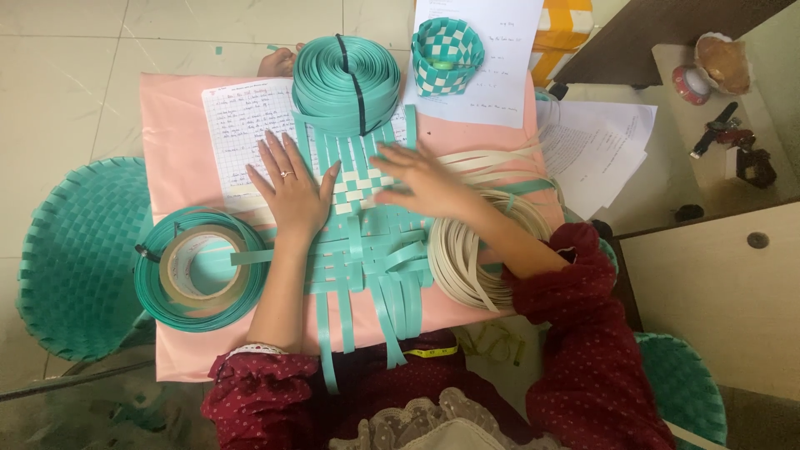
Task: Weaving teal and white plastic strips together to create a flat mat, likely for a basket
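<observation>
**Woven strip panel under two flat hands, centre of frame**

Left hand [292, 187]: fingers spread and laid flat, gripping nothing; the palm presses the left part of the woven panel [358, 208], apparently to keep the strips from sliding. A ring shows on one finger.

Right hand [421, 179]: fingers extended and open, tips resting on the panel's right edge where cream strips [492, 158] enter the weave, as if nudging one into line; no strip is seen pinched.

Panel: teal and cream checks at centre; loose teal strip ends [383, 308] trail toward the lower edge of the frame, unwoven.

Just above the panel: large teal strip roll [346, 83], its weight seemingly pinning the upper ends.

Right of the panel: cream strip coil [467, 258], touching the right forearm, within easy reach.

Left centre: second teal roll on a cardboard core [196, 267].

Beneath all: pink cloth [171, 117] and a handwritten sheet [237, 125].

Top centre: small finished checkered basket [447, 54] on white paper.

Lower centre: yellow measuring tape [433, 352].

Far left: teal woven stool [79, 250].
</observation>
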